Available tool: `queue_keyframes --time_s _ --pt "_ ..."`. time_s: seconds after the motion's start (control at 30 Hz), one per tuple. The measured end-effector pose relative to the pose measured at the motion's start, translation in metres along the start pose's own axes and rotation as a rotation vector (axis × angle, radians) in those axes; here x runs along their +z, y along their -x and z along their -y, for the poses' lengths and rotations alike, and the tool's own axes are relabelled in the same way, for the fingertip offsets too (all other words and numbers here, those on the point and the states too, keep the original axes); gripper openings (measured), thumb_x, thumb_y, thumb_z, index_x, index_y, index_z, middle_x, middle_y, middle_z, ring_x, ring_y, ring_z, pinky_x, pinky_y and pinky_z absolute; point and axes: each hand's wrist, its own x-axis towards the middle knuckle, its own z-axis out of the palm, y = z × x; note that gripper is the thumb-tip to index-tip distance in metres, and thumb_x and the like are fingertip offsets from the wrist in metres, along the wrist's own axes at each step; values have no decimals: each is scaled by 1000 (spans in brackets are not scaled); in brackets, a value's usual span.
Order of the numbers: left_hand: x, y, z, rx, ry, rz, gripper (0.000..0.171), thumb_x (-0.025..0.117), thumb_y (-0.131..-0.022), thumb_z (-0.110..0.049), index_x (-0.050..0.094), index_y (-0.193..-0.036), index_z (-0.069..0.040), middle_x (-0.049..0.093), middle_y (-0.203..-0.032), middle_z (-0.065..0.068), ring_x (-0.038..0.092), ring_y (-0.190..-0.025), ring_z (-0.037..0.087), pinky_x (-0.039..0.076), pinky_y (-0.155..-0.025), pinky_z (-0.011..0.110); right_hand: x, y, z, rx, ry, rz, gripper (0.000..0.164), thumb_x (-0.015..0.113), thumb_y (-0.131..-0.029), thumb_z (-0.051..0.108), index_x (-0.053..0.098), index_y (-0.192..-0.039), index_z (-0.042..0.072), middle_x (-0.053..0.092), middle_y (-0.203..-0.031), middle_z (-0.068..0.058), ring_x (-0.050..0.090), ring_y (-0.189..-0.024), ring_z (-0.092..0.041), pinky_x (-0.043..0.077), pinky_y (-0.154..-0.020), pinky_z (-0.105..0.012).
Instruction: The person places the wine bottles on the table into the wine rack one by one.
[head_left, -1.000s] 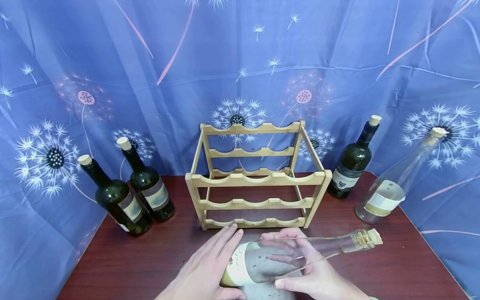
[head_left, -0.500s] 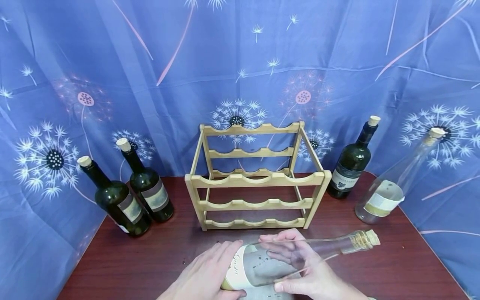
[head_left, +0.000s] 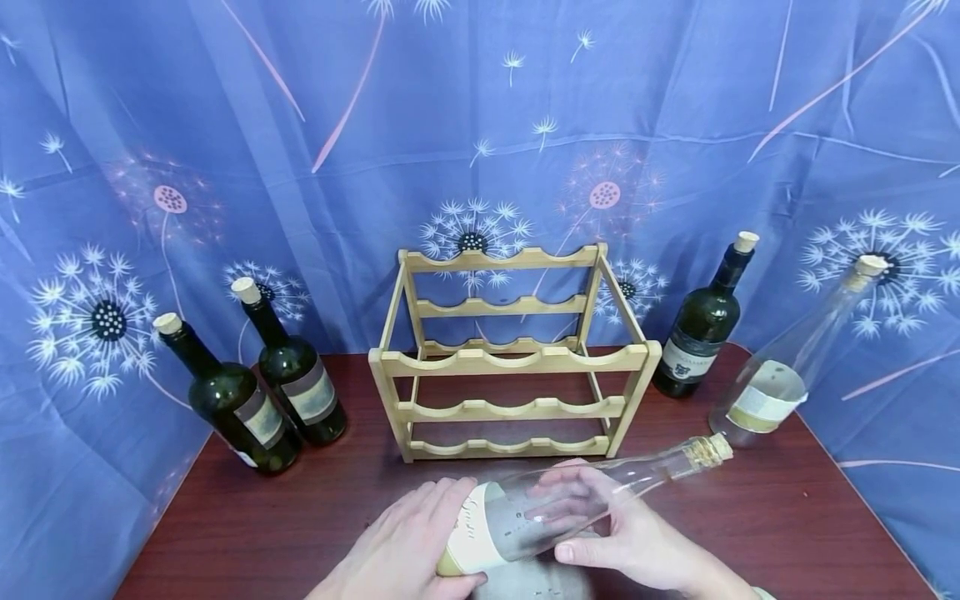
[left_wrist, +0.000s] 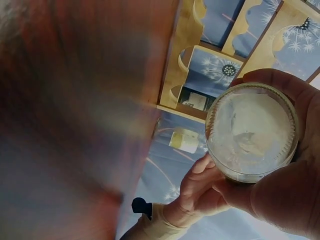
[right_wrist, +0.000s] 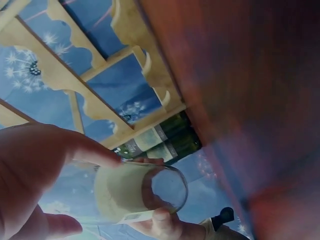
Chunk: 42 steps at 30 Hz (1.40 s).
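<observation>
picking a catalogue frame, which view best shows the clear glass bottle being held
The head view: it shows the clear glass bottle lengthwise, with pale label, slim neck and cork, though partly covered. The left wrist view shows mainly its round base; the right wrist view, base and label, no cork.

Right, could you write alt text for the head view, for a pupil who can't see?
A left hand grips a tilted clear bottle near its base, with the right hand at its middle. Behind stands a wooden rack, two dark bottles to its left, one dark bottle and a second clear bottle to its right.
</observation>
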Motion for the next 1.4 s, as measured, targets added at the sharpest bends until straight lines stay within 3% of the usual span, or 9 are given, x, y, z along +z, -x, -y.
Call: queue_keyframes --time_s 0.1,0.23,0.5,0.77,1.07,1.23,1.4 --pt "-1 0 2 -7 -2 5 85 69 -74 -62 39 -139 -15 50 -116 -10 49 -96 7 47 -84 33 -2 2 4 87 25 5 49 59 -91 -4 40 -136 2 55 -130 -19 59 -112 -34 51 -87 -36" --pt "-3 1 3 -7 -23 -4 85 70 -74 -61 40 -138 -13 50 -115 -9 49 -95 8 47 -84 33 -6 5 10 126 61 29 41 58 -94 1 43 -132 2 59 -124 -18 62 -108 -32 51 -88 -33" --pt "-8 2 6 -54 -45 15 83 70 -75 -60 39 -138 -16 49 -115 -10 48 -95 9 45 -84 34 -16 12 19 199 24 90 45 57 -95 4 40 -136 3 61 -119 -19 60 -107 -35 50 -88 -31" --pt "-13 2 8 -17 -101 -29 85 75 -72 -56 41 -138 -12 50 -115 -6 49 -98 14 45 -84 36 -24 16 29 240 132 154 45 58 -96 11 43 -138 9 59 -124 -10 60 -109 -29 49 -90 -30" --pt "-16 1 12 -40 -122 -43 84 79 -67 -51 45 -134 -15 50 -112 -7 49 -97 12 43 -83 34 -28 22 49 294 313 217 41 60 -96 23 47 -135 20 59 -124 1 61 -108 -16 52 -84 -29" --pt "-16 2 13 -25 -143 -71 84 79 -66 -51 47 -133 -13 52 -110 -6 50 -94 14 44 -79 35 -28 24 62 321 409 207 41 61 -95 28 47 -134 26 58 -124 3 59 -109 -13 51 -83 -28" --pt "-17 2 13 -30 -146 -52 83 79 -67 -51 46 -133 -13 51 -110 -6 50 -95 15 43 -80 35 -27 26 73 311 456 177 41 61 -95 29 48 -134 27 57 -126 4 58 -111 -13 51 -83 -28"
